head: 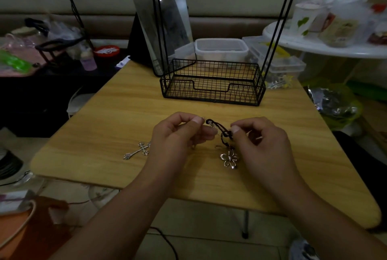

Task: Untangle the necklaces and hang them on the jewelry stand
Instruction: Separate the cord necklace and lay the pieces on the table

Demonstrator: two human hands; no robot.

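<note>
A knot of black necklace cord (219,128) is stretched between my two hands above the wooden table (117,117). My left hand (180,134) pinches its left end near a small silver clasp. My right hand (261,142) pinches the tangled part on the right. A silver flower pendant (229,158) dangles from the cord down onto the table. A silver cross pendant (139,150) lies on the table left of my left hand. The black wire jewelry stand (211,83), a mesh basket with tall uprights, stands at the far middle of the table; its top hooks are cut off by the frame's edge.
A tilted mirror (163,23) and clear plastic boxes (222,49) stand behind the stand. A white round table (326,48) with jars is at the right. Clutter, bottles and a red lid (106,50) fill the dark surface at the left. Small clips (280,83) lie right of the basket.
</note>
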